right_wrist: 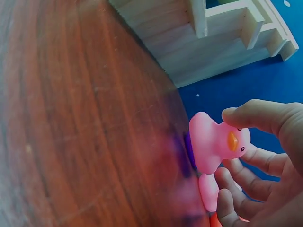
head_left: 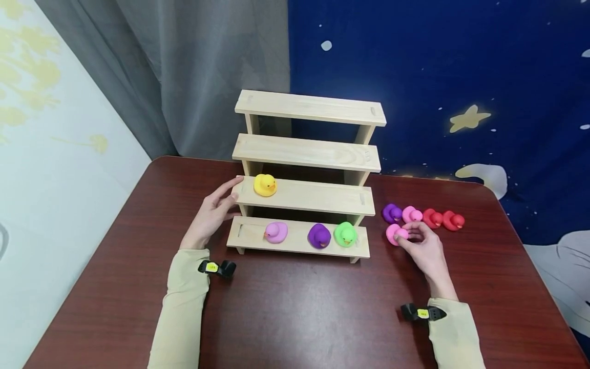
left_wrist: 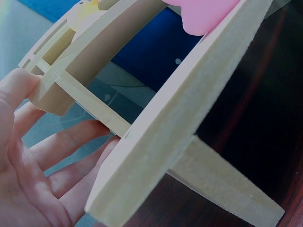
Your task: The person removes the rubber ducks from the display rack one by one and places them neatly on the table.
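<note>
My left hand (head_left: pixel 208 218) holds the left end of the second-lowest plank of a stepped wooden shelf (head_left: pixel 313 195), thumb against the plank and the other fingers spread along the side. In the right wrist view, a pink rubber duck (right_wrist: pixel 218 142) has its head between the thumb and fingers of my right hand (head_left: pixel 426 251). Whether this duck touches the table I cannot tell. Just behind it are a purple duck (head_left: pixel 392 213), another pink duck (head_left: pixel 412 214) and two red ducks (head_left: pixel 432 218) in a row.
A yellow duck (head_left: pixel 265 185) sits on the second-lowest plank. On the lowest plank are a lilac duck (head_left: pixel 276 232), a dark purple duck (head_left: pixel 319 236) and a green duck (head_left: pixel 345 234). Behind the brown table (head_left: pixel 295 307) hang a grey curtain (head_left: pixel 212 77) and a blue backdrop (head_left: pixel 392 66).
</note>
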The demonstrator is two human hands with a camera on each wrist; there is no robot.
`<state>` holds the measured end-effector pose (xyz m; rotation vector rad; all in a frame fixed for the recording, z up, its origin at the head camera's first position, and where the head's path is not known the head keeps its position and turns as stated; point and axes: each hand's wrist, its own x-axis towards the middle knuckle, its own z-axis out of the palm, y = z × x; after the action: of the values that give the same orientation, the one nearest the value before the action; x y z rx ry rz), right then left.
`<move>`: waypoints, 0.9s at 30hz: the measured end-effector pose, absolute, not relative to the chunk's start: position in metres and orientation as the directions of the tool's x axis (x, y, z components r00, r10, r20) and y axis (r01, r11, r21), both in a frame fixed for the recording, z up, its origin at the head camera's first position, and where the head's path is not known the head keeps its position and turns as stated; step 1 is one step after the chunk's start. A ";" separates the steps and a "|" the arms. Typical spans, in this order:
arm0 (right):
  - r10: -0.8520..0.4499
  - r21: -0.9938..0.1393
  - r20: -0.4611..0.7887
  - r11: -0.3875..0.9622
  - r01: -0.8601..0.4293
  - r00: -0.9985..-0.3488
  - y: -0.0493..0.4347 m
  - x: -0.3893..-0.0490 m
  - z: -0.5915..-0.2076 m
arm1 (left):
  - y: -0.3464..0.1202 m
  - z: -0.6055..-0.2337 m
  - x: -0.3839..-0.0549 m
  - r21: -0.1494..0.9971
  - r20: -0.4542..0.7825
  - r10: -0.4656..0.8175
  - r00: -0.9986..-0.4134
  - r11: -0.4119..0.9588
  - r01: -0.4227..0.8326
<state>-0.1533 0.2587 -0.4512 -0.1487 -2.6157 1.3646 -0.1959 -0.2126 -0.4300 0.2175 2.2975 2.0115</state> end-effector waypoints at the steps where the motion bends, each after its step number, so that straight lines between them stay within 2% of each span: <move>1: 0.170 -0.812 0.121 0.584 0.002 -0.978 0.259 -0.154 -0.452 | -0.212 -0.430 -0.196 0.991 0.029 0.157 -0.987 0.127 0.049; 6: 0.152 -0.773 0.120 0.635 0.004 -0.981 0.260 -0.155 -0.454 | -0.212 -0.429 -0.196 0.991 0.018 0.156 -0.988 0.128 0.039; 27: 0.097 -0.756 0.101 0.654 -0.013 -0.990 0.265 -0.159 -0.452 | -0.213 -0.431 -0.196 0.990 0.030 0.164 -0.986 0.130 0.052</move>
<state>-0.1594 0.2652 -0.4521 -0.0694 -2.7356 1.2517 -0.1963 -0.2131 -0.4314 0.2199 2.2954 2.0058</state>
